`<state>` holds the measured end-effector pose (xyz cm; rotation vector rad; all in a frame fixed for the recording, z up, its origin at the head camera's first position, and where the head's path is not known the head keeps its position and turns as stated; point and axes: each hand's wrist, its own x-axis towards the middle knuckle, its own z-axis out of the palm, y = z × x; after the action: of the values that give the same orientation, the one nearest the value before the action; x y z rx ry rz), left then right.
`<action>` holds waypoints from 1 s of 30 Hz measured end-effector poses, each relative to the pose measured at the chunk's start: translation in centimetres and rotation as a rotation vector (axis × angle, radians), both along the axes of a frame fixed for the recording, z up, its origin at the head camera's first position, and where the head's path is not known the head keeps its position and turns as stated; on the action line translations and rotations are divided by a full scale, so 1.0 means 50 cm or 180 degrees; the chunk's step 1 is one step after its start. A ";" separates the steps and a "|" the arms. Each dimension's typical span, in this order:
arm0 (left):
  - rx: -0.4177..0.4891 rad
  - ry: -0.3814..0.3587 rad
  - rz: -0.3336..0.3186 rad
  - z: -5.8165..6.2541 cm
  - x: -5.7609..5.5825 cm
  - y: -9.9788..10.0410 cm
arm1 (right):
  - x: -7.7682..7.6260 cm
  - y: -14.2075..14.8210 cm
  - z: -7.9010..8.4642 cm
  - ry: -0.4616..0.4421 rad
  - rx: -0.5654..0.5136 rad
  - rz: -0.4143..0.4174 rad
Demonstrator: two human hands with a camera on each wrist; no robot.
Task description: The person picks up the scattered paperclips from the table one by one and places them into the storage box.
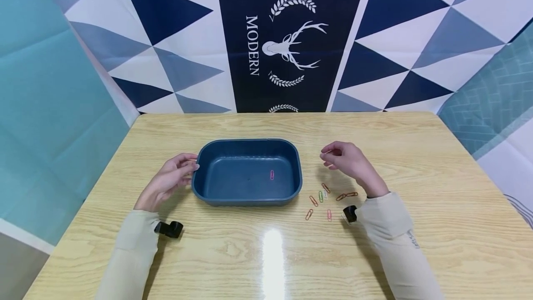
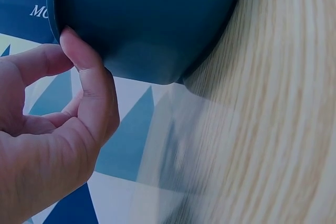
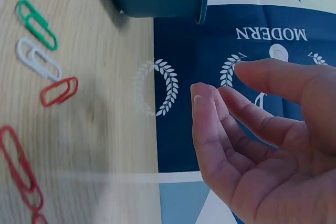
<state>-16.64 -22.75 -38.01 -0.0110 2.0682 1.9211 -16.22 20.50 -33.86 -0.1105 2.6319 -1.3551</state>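
A dark blue rectangular bin (image 1: pixel 250 198) stands on the table with one pink paper clip (image 1: pixel 272 175) inside. My left hand (image 1: pixel 171 177) is at its left end, thumb and fingertips touching the outer wall close to the rim; the left wrist view shows the thumb (image 2: pixel 94 85) there. Right of the bin, my right hand (image 1: pixel 347 160) hovers above the table. Its fingers bend loosely, and a gap parts thumb from index finger, with nothing between them. Below that hand lie several loose paper clips, among them a green one (image 3: pixel 37 24), a white one (image 3: pixel 38 59) and a red one (image 3: pixel 59 91).
The wooden table (image 1: pixel 225 253) reaches back to a patterned cloth (image 1: pixel 283 96) with a deer print. More clips lie near the right wrist, including a pink one (image 1: pixel 329 215) and an orange one (image 1: pixel 309 214). Black straps circle both wrists.
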 end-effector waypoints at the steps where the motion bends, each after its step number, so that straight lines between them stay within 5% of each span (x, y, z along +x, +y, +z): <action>1: 0.0001 0.0003 -0.0001 0.000 0.000 0.000 | 0.001 0.001 -0.001 -0.0004 0.0025 0.0003; 14: 0.0020 0.0013 -0.0006 0.003 0.000 -0.001 | 0.016 0.033 -0.006 0.0001 0.0289 0.0018; 24: 0.0038 0.0039 -0.0033 0.002 0.001 -0.001 | 0.028 0.078 -0.008 0.0268 0.0986 0.0367; 30: 0.0039 0.0032 -0.0047 0.006 0.002 0.000 | 0.031 0.108 -0.007 0.0257 0.1099 0.0729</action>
<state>-16.53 -22.76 -37.72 0.0165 2.0570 1.9291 -14.67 25.88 -34.22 -0.4109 2.7703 -0.8294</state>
